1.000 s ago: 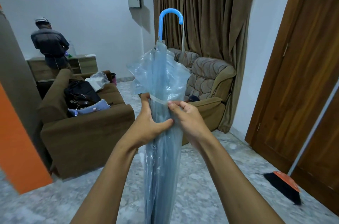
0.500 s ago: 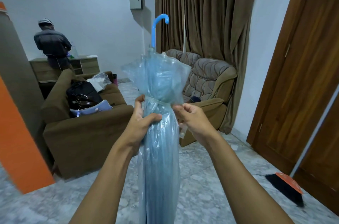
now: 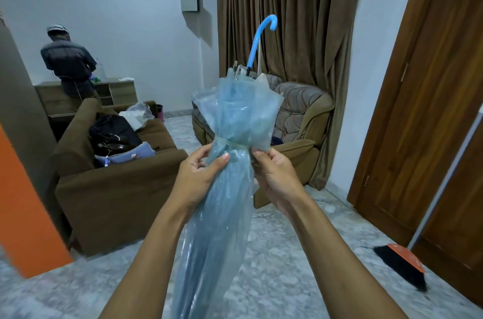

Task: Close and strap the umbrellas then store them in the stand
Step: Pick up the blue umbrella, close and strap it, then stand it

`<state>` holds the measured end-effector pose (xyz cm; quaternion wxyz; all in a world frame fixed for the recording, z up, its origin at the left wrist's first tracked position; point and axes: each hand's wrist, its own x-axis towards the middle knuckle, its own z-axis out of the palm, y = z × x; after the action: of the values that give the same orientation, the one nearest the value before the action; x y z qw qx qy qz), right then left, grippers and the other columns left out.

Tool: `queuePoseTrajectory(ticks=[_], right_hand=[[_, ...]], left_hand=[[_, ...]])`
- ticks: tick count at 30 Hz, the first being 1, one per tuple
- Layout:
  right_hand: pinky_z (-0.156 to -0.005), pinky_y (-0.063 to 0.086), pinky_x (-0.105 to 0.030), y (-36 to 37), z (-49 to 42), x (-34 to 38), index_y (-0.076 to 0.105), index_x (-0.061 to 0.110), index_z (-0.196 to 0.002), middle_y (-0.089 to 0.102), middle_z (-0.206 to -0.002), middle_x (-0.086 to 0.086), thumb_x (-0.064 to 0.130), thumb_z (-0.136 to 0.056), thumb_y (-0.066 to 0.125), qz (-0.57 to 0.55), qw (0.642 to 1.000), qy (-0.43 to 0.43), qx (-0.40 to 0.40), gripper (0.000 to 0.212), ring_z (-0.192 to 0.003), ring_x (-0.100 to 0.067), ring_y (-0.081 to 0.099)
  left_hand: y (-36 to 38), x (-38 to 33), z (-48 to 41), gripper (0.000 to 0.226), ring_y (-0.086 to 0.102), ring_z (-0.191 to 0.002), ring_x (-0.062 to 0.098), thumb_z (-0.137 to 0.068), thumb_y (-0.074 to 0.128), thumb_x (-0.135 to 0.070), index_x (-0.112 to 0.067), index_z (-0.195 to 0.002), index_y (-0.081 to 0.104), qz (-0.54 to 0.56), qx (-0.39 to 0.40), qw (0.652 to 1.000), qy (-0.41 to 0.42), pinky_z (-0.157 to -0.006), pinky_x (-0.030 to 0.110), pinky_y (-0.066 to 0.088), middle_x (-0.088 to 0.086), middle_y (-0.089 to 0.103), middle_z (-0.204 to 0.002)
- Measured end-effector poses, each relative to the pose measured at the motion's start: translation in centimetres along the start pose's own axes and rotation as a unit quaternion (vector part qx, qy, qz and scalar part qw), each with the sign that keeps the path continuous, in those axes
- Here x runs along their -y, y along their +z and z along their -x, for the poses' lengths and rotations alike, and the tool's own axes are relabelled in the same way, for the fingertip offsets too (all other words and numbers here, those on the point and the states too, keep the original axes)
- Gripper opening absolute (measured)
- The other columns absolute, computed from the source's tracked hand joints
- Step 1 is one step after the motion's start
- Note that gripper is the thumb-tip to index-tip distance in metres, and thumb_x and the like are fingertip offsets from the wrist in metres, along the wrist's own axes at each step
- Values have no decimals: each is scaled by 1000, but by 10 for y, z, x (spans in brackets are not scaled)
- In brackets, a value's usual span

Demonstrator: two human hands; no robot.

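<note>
A closed, see-through blue umbrella (image 3: 222, 209) stands upright in front of me with its blue hooked handle (image 3: 261, 41) at the top, tilted to the right. A thin clear strap (image 3: 230, 144) circles the folded canopy. My left hand (image 3: 201, 175) grips the canopy just below the strap. At the canopy's right side my right hand (image 3: 277, 175) pinches the strap's end. No umbrella stand is in view.
A brown sofa (image 3: 117, 188) loaded with bags stands at the left and a padded armchair (image 3: 303, 120) sits behind the umbrella. A person (image 3: 68, 62) stands at a low cabinet, back turned. A broom (image 3: 402, 263) leans by the wooden door (image 3: 428, 99). Orange wall edge at left.
The umbrella's handle has swung from leaning left to leaning right. The strap now sits wound round the canopy, and my right hand has moved back to its end.
</note>
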<state>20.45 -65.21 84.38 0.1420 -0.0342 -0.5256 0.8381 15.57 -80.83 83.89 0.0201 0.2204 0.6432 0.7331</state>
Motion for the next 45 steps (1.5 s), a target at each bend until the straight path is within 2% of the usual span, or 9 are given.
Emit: queuePoseTrajectory(ticks=[6,9,13,19,24,29,35,39,45], right_hand=[[-62,60,-27,11,6,5,60,7,-95,73,-86,-9,18,-94,64,85,994,-71,-7,12,-74,-15,70],[-60,57,-25,14,8,9,64,7,-92,74,-83,-7,23,-92,68,121,987,-103,-19,17,-73,-14,69],[-56,54,-22,17,12,12,66,4,-91,72,-72,3,27,-91,69,132,986,-96,-15,23,-66,-8,68],[-60,60,-25,17,11,14,66,0,-94,73,-83,-5,12,-93,65,92,994,-60,13,12,-73,-15,72],[-90,54,-30,14,1,7,72,19,-79,68,-110,0,28,-87,74,246,957,-138,-74,12,-101,-15,67],[-76,59,-31,17,5,6,60,12,-91,71,-96,-9,20,-93,66,52,998,-35,30,10,-85,-19,69],[-69,58,-26,8,3,0,59,11,-87,74,-81,-1,18,-93,66,54,995,-76,-18,12,-77,-13,70],[-78,59,-31,5,2,-10,59,10,-85,74,-84,-4,23,-91,69,88,991,-83,-53,18,-81,-15,70],[-64,48,-15,6,5,-12,56,15,-77,65,-75,3,24,-93,67,183,974,-123,-50,22,-67,-1,61]], left_hand=[[7,3,-3,33,71,-88,10,-88,69,-17,-27,-111,48,-137,-92,981,104,-79,32,57,3,71,-102],[7,2,-1,32,69,-97,12,-89,66,-27,-33,-115,49,-101,-30,992,70,-85,34,56,4,69,-112],[3,7,3,78,60,-114,1,-71,77,-46,-30,-134,34,-115,87,989,39,-96,26,50,-6,57,-129],[2,12,3,78,67,-109,19,-66,82,-40,-35,-129,37,-72,38,996,26,-95,47,53,9,65,-121],[8,11,5,56,70,-99,27,-78,77,-15,-32,-122,47,23,-16,1000,14,-83,45,57,16,68,-113],[13,6,13,52,69,-99,27,-86,70,-11,-16,-132,47,110,64,991,-38,-81,38,55,16,68,-114],[4,-13,3,80,32,-127,16,-60,57,-78,-38,-129,55,-247,58,967,-38,-108,29,29,-7,30,-124],[9,-31,0,55,45,-104,6,-77,71,-53,-33,-124,53,-288,-112,938,155,-93,20,42,-2,39,-115],[10,-43,-16,30,47,-72,10,-81,74,-38,-27,-108,71,-423,-103,849,301,-66,26,45,-7,46,-97]])
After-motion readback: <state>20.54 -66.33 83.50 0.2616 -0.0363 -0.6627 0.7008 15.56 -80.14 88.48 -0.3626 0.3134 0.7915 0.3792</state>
